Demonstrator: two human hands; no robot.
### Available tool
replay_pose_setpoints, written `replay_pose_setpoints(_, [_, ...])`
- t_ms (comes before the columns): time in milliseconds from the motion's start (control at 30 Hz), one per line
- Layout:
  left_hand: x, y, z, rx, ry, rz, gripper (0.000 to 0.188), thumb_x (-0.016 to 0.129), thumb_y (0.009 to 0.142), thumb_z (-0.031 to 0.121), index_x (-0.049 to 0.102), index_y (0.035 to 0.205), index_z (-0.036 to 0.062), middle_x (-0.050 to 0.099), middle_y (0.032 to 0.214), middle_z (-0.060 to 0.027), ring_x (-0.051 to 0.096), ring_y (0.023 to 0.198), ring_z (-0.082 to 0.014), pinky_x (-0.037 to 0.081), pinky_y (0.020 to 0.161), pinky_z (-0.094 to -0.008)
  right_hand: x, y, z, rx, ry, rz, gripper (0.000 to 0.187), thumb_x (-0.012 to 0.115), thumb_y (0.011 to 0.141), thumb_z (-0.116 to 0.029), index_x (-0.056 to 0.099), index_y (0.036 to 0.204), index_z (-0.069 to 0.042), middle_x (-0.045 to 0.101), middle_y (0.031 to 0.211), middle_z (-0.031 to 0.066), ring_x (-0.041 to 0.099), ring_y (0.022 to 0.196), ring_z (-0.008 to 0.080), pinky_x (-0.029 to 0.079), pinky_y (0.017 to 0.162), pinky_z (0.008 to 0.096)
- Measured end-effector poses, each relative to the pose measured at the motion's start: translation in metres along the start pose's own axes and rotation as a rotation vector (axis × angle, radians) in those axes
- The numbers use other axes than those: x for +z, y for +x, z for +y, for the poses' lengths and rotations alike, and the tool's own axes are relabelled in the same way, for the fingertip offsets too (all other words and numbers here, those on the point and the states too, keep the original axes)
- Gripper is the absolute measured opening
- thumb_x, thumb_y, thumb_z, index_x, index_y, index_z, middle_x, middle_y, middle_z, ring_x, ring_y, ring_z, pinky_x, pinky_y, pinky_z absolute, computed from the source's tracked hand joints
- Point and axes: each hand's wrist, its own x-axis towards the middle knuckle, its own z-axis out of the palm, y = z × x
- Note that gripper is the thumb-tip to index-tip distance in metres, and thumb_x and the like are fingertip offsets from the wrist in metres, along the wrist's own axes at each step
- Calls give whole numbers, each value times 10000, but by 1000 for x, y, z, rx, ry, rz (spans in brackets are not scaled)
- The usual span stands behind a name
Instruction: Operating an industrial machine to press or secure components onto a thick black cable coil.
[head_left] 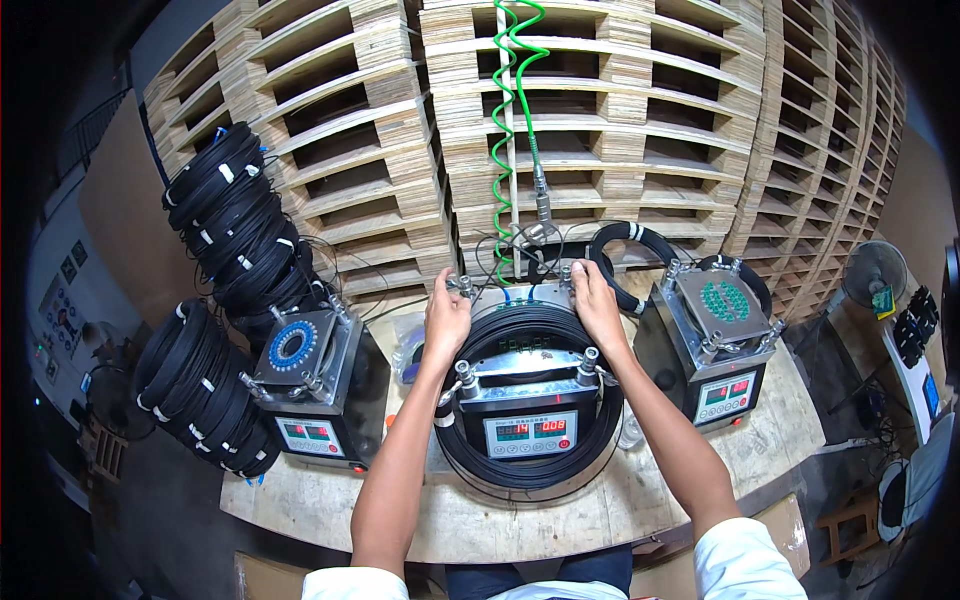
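White sleeves point(742, 562) at the lower edge lead to the left hand point(448, 318) and right hand point(597, 302), set apart near centre beside a machine's point(530, 436) rear posts point(566, 278), their grip impossible to tell, with a black cable coil point(520, 325) encircling the machine at frame centre.

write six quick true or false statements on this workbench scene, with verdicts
1. A black cable coil loops around the middle machine. True.
2. The left hand is at the left machine. False: it is near the middle machine's far left corner, with the right hand near the far right one.
3. Green pieces sit on top of the right machine. True.
4. The left machine carries a red ring. False: the ring is blue.
5. A green hose hangs before wooden pallets. True.
6. The fan stands left of the bench. False: it stands to the right.
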Motion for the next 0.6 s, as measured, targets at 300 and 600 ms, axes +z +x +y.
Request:
replay_pose_setpoints(300, [-2, -5, 14, -53, -121, -59, 554, 539, 921, 69, 413, 1460, 69, 669, 951, -185, 666, 886, -309, 505, 855, -407, -6, -3, -9, 72, -121, -12, 422, 406, 1062, -395, 576, 1200, -35, 668, 1026, 300, 621, 1028, 492, 481, 873, 534])
replay_pose_setpoints(600, [-1, -3, 8, -64, -24, -16, 585, 597, 891, 102, 428, 1451, 88, 683, 968, -163, 673, 927, -330, 509, 864, -422, -1, 1, 3, -22, 32, -3, 372, 444, 1060, -328, 570, 1220, -17, 675, 956, 285, 655, 982, 462, 495, 847, 492])
